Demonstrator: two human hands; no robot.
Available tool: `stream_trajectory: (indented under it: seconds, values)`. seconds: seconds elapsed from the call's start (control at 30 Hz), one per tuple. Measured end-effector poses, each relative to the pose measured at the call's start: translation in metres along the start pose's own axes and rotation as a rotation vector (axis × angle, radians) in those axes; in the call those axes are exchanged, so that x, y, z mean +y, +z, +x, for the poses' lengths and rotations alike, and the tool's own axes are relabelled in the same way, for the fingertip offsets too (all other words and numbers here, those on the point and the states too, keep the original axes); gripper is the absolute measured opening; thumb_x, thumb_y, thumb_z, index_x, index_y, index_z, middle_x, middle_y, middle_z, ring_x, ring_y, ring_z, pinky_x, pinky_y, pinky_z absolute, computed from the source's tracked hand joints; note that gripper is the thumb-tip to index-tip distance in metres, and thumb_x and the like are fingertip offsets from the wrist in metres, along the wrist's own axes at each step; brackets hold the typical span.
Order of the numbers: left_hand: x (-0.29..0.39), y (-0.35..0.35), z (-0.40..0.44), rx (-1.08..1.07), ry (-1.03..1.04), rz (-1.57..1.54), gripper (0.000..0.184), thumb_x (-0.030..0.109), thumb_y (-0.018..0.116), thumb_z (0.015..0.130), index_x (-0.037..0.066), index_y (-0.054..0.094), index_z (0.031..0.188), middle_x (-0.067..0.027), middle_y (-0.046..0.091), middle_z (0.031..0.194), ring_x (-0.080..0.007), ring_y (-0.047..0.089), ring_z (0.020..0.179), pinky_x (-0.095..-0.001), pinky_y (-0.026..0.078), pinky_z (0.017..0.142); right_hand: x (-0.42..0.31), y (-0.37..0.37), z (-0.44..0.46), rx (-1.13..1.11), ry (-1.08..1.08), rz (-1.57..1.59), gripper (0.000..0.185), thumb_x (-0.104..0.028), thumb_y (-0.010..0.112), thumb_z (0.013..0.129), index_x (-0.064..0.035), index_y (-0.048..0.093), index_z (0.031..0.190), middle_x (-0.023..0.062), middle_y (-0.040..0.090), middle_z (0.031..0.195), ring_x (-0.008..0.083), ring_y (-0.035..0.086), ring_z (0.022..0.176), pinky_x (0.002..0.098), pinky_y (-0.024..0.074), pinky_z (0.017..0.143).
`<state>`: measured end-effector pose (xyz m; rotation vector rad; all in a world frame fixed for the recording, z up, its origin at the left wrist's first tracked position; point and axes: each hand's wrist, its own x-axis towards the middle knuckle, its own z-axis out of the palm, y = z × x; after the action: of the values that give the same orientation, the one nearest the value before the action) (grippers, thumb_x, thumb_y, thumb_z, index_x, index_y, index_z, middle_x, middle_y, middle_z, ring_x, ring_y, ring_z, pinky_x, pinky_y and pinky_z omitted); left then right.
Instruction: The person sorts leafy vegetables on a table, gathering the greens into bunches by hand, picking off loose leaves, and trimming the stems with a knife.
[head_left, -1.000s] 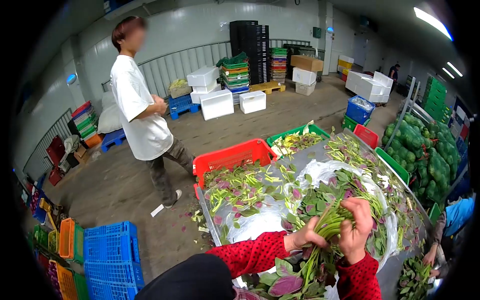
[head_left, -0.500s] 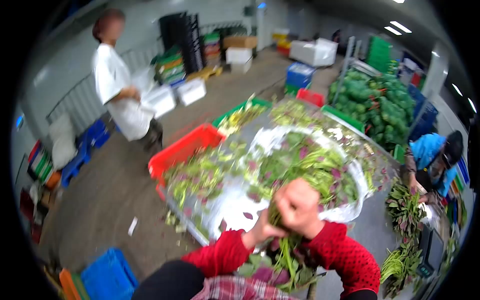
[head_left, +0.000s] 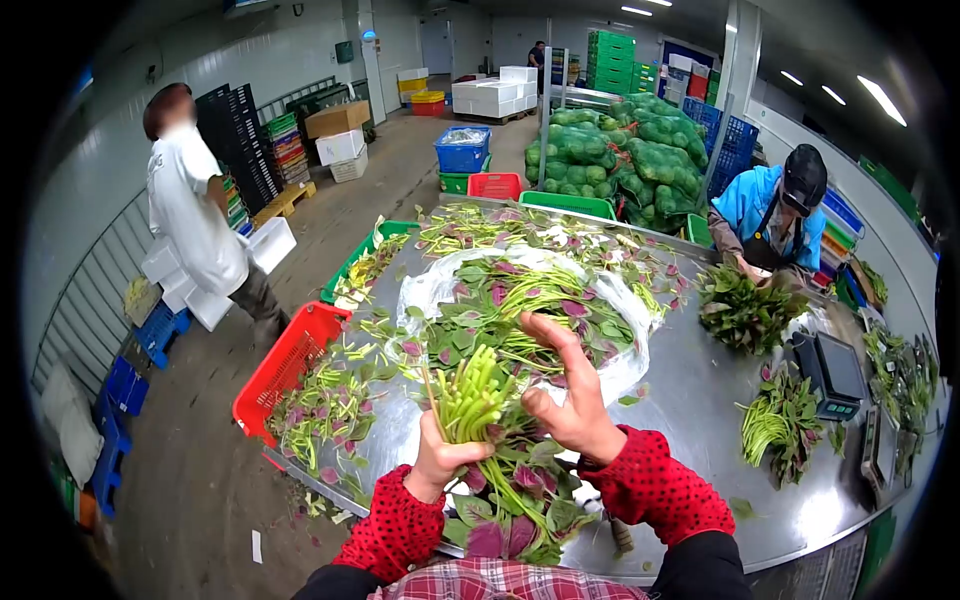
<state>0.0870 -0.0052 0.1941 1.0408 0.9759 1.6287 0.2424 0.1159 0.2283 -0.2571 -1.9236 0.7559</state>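
My left hand [head_left: 446,462] is wrapped round a bunch of leafy greens [head_left: 472,400], its pale green stem ends pointing up and its green and purple leaves hanging toward me. Just right of the stems, my right hand [head_left: 572,395] is open, fingers raised and thumb apart, holding nothing. Beyond both hands a white plastic bag [head_left: 628,330] lies spread on the metal table [head_left: 690,440], with more greens [head_left: 540,310] heaped on it. Loose stems and purple-green leaves [head_left: 320,405] lie scattered to the left.
A red crate [head_left: 290,365] and a green crate [head_left: 350,270] stand along the table's left edge. At right are a scale [head_left: 828,370], another bunch [head_left: 785,425] and a co-worker in blue [head_left: 765,215] handling greens. A person in white [head_left: 190,210] stands left. Netted green produce [head_left: 630,155] is piled behind.
My hands were together round the bunch; now the right has come off and opened, while the left keeps hold. The view has swung right. The person in white has turned away.
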Motion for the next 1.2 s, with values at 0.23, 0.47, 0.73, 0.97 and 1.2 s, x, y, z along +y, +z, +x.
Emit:
stream_trajectory:
  seconds: [0.23, 0.47, 0.73, 0.97, 1.2]
  values:
    - [-0.011, 0.001, -0.007, -0.158, 0.076, 0.304, 0.046, 0.002, 0.069, 0.061, -0.007, 0.064, 0.106, -0.0116, 0.069, 0.104, -0.0174, 0.065, 0.095, -0.0296, 0.049, 0.089, -0.137, -0.099, 0.051, 0.074, -0.46, 0.079, 0.083, -0.017, 0.082, 0.071, 0.0016, 0.036, 0.138, 0.0188, 0.056, 0.121, 0.0216, 0.065, 0.093, 0.0307, 0.055, 0.076]
    - [-0.015, 0.0, -0.021, -0.035, 0.025, 0.194, 0.048, 0.002, 0.075, 0.061, -0.005, 0.061, 0.107, -0.0078, 0.069, 0.092, -0.0174, 0.066, 0.082, -0.0323, 0.053, 0.077, -0.154, -0.129, 0.047, 0.104, -0.407, -0.171, 0.087, -0.022, 0.082, 0.07, 0.0016, 0.036, 0.139, 0.0183, 0.054, 0.123, 0.0228, 0.063, 0.096, 0.0322, 0.0529, 0.079]
    - [-0.058, -0.031, -0.086, 0.323, 0.092, 0.156, 0.067, 0.001, 0.078, 0.057, -0.005, 0.052, 0.118, -0.0118, 0.065, 0.095, -0.0244, 0.065, 0.079, -0.0352, 0.054, 0.077, -0.146, -0.137, 0.04, 0.144, -0.338, -0.202, 0.092, -0.029, 0.083, 0.068, 0.0016, 0.035, 0.14, 0.0177, 0.052, 0.126, 0.0241, 0.061, 0.099, 0.034, 0.0505, 0.083]
    - [-0.037, -0.03, -0.028, 0.113, 0.034, 0.212, 0.039, 0.002, 0.073, 0.061, -0.004, 0.059, 0.097, -0.0081, 0.065, 0.08, -0.0191, 0.064, 0.069, -0.032, 0.054, 0.064, -0.158, -0.142, 0.032, 0.119, -0.391, -0.279, 0.096, -0.035, 0.084, 0.067, 0.0016, 0.034, 0.14, 0.0171, 0.05, 0.128, 0.0252, 0.059, 0.102, 0.0356, 0.0484, 0.087]
    - [-0.015, 0.0, -0.003, 0.023, 0.123, 0.162, 0.036, 0.001, 0.07, 0.064, -0.006, 0.066, 0.099, -0.0091, 0.07, 0.09, -0.017, 0.067, 0.08, -0.0292, 0.053, 0.078, -0.155, -0.137, 0.023, 0.229, -0.317, -0.317, 0.101, -0.041, 0.085, 0.065, 0.0017, 0.033, 0.141, 0.0166, 0.047, 0.13, 0.0263, 0.057, 0.104, 0.0372, 0.0463, 0.09]
